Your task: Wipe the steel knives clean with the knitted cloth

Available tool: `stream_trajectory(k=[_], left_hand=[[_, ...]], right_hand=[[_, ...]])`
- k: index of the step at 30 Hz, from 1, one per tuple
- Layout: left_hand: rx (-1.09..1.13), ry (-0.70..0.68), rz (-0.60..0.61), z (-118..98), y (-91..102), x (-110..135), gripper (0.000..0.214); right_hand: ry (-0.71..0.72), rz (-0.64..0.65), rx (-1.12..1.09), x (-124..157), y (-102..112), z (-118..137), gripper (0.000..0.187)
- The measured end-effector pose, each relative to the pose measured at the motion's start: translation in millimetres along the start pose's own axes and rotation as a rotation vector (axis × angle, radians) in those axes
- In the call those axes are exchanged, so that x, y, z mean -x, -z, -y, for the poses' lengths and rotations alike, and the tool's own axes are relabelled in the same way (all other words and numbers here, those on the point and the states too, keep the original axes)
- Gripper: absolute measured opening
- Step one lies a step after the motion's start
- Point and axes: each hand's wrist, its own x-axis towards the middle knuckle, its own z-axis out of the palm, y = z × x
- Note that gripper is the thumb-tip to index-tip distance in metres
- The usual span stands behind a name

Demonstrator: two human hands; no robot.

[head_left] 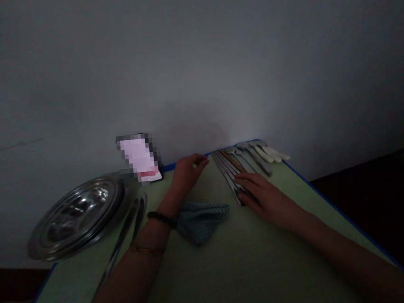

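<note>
My right hand [261, 196] lies over the near ends of a row of metal chopsticks [225, 168], its fingers stretched and thumb apart, touching them. A brown pair of chopsticks [233, 160] lies alongside. Just left of the row, my left hand [188, 172] hovers near the table's back edge. Its fingers are loosely curved, the thumb slightly apart, and nothing shows between them. Below the left wrist a blue-green knitted cloth [201, 220] lies crumpled. Metal spoons [247, 156] and several white-handled utensils [270, 153] line the right side, beyond my right hand.
Stacked round metal plates [82, 213] stand at the left of the green table [214, 283]. Long metal utensils [124, 235] lie beside them, partly behind my left forearm. A lit phone [138, 155] leans on the grey wall [194, 66] at the back.
</note>
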Motion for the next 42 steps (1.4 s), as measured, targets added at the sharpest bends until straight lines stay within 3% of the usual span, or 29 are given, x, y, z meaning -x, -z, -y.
stream_trajectory(k=[3, 6, 8, 11, 16, 21, 31, 33, 38, 42], left_hand=[[-0.076, 0.005, -0.027, 5.7, 47.7, 25.4, 0.024], [-0.183, 0.008, -0.022, 12.3, 90.5, 69.4, 0.020], [-0.259, 0.025, 0.006, 16.5, 108.5, 103.3, 0.021], [-0.366, 0.083, 0.048, 20.7, 115.1, 150.6, 0.027], [-0.502, 0.111, 0.140, 19.8, 94.8, 195.9, 0.040], [-0.550, 0.120, 0.210, 19.5, 80.9, 204.1, 0.050], [-0.303, 0.136, 0.290, 23.5, 76.2, 205.6, 0.050], [-0.282, 0.138, 0.242, 22.3, 77.2, 203.1, 0.046], [-0.159, 0.068, -0.015, 21.7, 86.7, 195.5, 0.026], [-0.139, 0.060, -0.071, 23.5, 91.8, 194.2, 0.020]], right_hand=[[0.062, 0.046, -0.025, 1.5, -14.8, 27.3, 0.048], [0.150, 0.166, -0.050, 2.8, -35.4, 53.1, 0.055], [0.173, 0.230, -0.045, 1.1, -48.3, 64.9, 0.056], [0.125, 0.237, -0.033, -8.1, -61.9, 74.7, 0.053], [0.074, 0.179, -0.008, -33.6, -76.0, 84.8, 0.051], [0.063, 0.127, 0.007, -47.4, -85.2, 88.5, 0.050], [0.095, 0.119, 0.007, -45.3, -84.7, 87.2, 0.048], [0.102, 0.110, 0.001, -45.5, -85.3, 86.2, 0.048], [0.111, 0.103, -0.033, -45.7, -85.3, 83.6, 0.048], [0.108, 0.100, -0.066, -46.3, -84.6, 83.2, 0.048]])
